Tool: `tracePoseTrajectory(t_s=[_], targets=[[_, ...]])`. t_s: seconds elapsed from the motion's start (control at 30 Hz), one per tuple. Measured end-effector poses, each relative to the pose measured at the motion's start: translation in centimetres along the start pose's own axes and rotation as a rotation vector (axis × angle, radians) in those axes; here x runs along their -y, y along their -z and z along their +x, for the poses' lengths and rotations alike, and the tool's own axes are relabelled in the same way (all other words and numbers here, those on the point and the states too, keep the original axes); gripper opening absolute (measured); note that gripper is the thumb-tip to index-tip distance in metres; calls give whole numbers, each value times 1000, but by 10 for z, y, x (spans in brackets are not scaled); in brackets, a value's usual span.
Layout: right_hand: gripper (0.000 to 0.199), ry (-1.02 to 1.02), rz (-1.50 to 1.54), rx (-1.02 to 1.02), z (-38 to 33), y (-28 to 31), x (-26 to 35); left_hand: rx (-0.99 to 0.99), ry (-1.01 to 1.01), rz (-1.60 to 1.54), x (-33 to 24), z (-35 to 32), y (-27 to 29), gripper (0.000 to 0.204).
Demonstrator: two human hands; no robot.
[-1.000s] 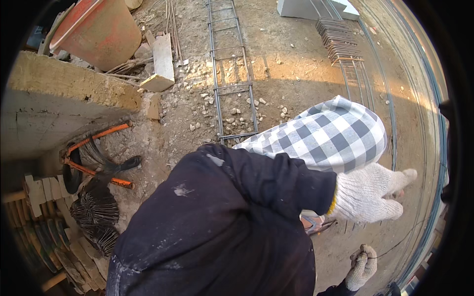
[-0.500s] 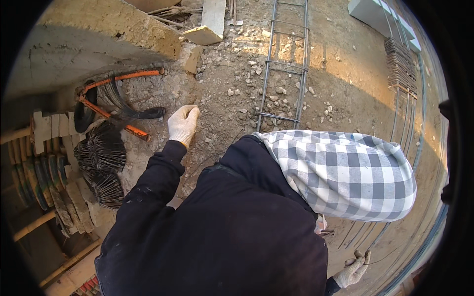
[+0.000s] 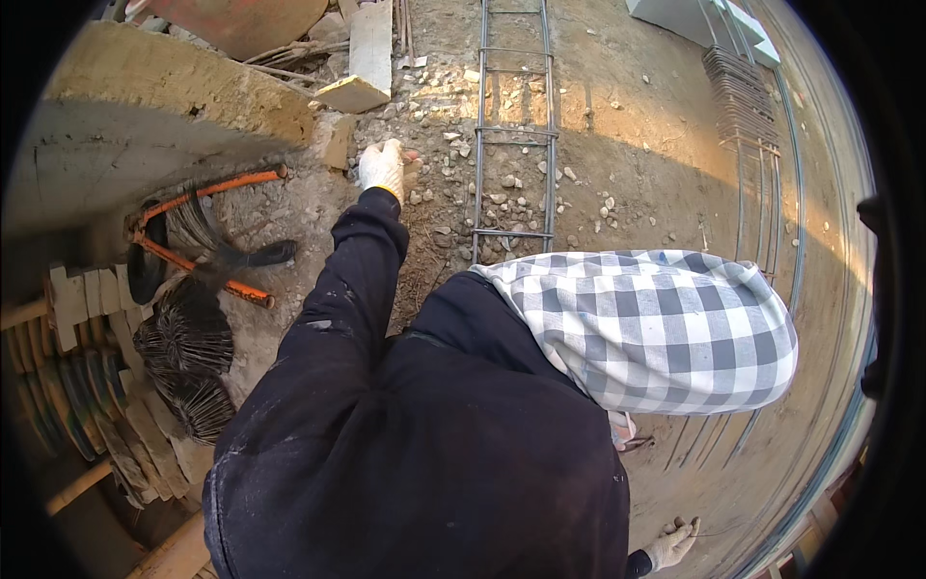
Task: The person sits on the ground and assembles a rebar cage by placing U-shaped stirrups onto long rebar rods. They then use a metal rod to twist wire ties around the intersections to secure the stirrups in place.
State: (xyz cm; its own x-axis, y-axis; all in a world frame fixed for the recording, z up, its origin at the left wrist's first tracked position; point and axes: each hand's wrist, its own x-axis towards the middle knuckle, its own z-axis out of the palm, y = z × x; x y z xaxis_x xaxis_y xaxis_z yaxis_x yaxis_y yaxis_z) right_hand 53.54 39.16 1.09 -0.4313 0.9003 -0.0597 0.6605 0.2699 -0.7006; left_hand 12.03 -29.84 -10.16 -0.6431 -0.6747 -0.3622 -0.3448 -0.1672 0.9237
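My left hand [image 3: 384, 166], in a cream knitted glove, reaches over stony ground beside a small block [image 3: 338, 141]. Its fingers are curled closed, with a small reddish patch at their tips; I cannot make out what they hold. Down at the lower right is my right hand [image 3: 673, 546], also gloved. A thin wire [image 3: 719, 533] runs out from between its fingers. A grey-and-white checked cloth [image 3: 656, 333] bulges out at my waist and hides part of the ground.
A ladder-shaped steel rebar frame [image 3: 515, 135] lies ahead of me. At left are V-shaped orange bars [image 3: 207, 193], black wire bundles [image 3: 183, 333] and a concrete wall edge [image 3: 174, 82]. A stack of bent rebar ties [image 3: 743, 92] and long rods lie far right.
My left hand has moved forward and right, away from the orange bars to the small block. My right hand sits lower in view, turned slightly. The surroundings have shifted left.
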Motion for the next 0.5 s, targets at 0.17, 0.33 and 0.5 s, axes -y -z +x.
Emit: tracePoseTrajectory(t_s=[0.17,0.33,0.5], targets=[[33,-22,12,78,13,-14,0,316,247,946,-8,-3,-2,67],[34,14,42,116,-1,-14,18,80,-208,1187,53,-16,-52,38],[34,39,78,32,-5,-1,11,-7,-601,247,-64,25,-51,20]])
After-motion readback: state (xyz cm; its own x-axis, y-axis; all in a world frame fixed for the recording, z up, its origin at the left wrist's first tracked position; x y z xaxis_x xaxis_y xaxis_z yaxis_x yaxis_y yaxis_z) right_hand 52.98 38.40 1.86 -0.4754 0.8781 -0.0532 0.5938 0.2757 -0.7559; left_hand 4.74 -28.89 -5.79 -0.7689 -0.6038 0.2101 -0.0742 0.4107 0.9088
